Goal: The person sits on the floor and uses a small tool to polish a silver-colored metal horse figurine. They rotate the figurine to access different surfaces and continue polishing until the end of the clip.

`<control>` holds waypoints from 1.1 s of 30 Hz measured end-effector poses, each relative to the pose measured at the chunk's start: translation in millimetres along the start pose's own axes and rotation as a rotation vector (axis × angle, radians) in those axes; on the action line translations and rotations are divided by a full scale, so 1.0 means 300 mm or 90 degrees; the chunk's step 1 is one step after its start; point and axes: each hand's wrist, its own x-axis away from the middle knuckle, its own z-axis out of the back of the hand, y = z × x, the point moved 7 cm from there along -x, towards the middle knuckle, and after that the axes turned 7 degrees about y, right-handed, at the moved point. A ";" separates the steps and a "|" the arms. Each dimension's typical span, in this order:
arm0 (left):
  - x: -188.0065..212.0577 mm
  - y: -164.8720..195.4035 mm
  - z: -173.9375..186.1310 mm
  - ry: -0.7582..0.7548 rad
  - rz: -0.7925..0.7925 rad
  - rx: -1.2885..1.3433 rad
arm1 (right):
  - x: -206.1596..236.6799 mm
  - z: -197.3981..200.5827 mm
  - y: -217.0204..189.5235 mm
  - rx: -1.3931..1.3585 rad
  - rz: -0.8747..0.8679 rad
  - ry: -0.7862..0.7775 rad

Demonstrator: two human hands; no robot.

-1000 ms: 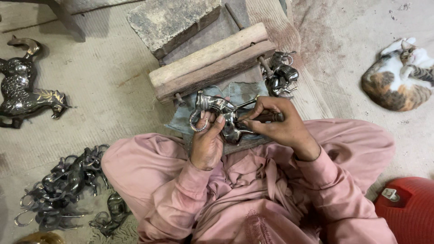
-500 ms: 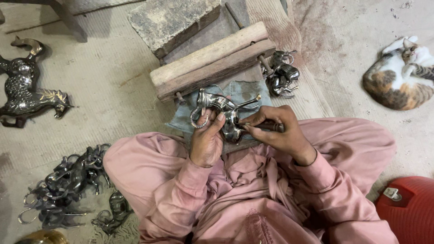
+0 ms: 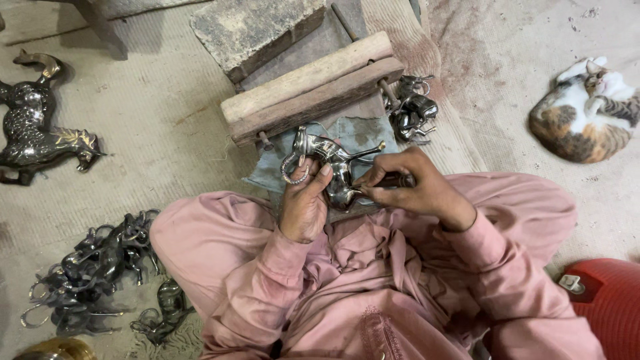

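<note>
Two hands work over the lap of a person in loose, creased pink cloth, sitting on a coarse woven mat [image 3: 153,133] dusted with grit. Ahead lies a rough grey stone slab [image 3: 257,27], and against it a clamp of two long, worn wooden bars [image 3: 313,87] joined by dark pegs. A calico cat [image 3: 583,117] lies curled on the floor at far right, and a ribbed red container [image 3: 610,303] sits at the lower right corner. At far left stands a large dark metal animal figure [image 3: 37,130] with brassy highlights; a tangled heap of small blackened metal figurines [image 3: 93,270] lies by the left knee, and a few more [image 3: 413,110] rest beside the clamp's end. A faded blue-grey rag [image 3: 360,133] is spread under the work. The left hand [image 3: 303,203] grasps a small shiny silver animal figurine [image 3: 333,167] with curled horns, fingers wrapped around its front. The right hand [image 3: 407,187] is clenched on a dark-handled tool [image 3: 397,180], its tip touching the figurine's body.
</note>
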 end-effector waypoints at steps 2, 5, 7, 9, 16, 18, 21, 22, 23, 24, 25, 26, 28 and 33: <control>-0.003 -0.005 0.010 -0.002 -0.012 -0.015 | -0.037 0.008 -0.014 0.023 0.026 -0.059; -0.009 -0.012 0.018 -0.013 -0.022 -0.033 | -0.083 0.015 -0.040 0.045 0.052 -0.141; -0.014 -0.018 0.027 -0.004 -0.015 -0.025 | -0.096 0.012 -0.059 0.047 0.061 -0.207; -0.024 -0.025 0.037 0.026 -0.006 -0.010 | -0.103 0.014 -0.076 0.045 0.063 -0.226; -0.009 -0.010 0.019 0.000 -0.008 -0.018 | -0.101 0.008 -0.094 0.058 0.047 -0.281; -0.011 -0.005 0.015 -0.006 -0.015 -0.024 | -0.107 0.010 -0.106 0.046 0.067 -0.280; -0.007 -0.009 0.014 -0.015 -0.019 -0.024 | -0.098 0.012 -0.104 0.064 0.048 -0.291; -0.007 -0.007 0.015 -0.017 -0.022 -0.025 | -0.094 0.011 -0.098 0.075 0.037 -0.298; -0.007 -0.008 0.020 -0.008 -0.019 -0.026 | -0.088 0.011 -0.091 0.103 0.028 -0.292; -0.010 -0.009 0.022 0.000 -0.019 -0.024 | -0.079 0.011 -0.084 0.134 0.020 -0.287; -0.013 -0.009 0.022 0.007 -0.019 -0.021 | -0.069 0.013 -0.077 0.167 0.012 -0.283; -0.011 -0.007 0.018 0.000 -0.019 -0.020 | -0.063 0.015 -0.080 0.164 0.024 -0.250; 0.000 0.002 0.005 -0.014 -0.021 -0.016 | -0.046 0.003 -0.086 0.159 0.050 -0.185; 0.019 0.023 -0.030 -0.026 -0.033 -0.026 | 0.039 -0.043 -0.090 0.032 0.074 0.281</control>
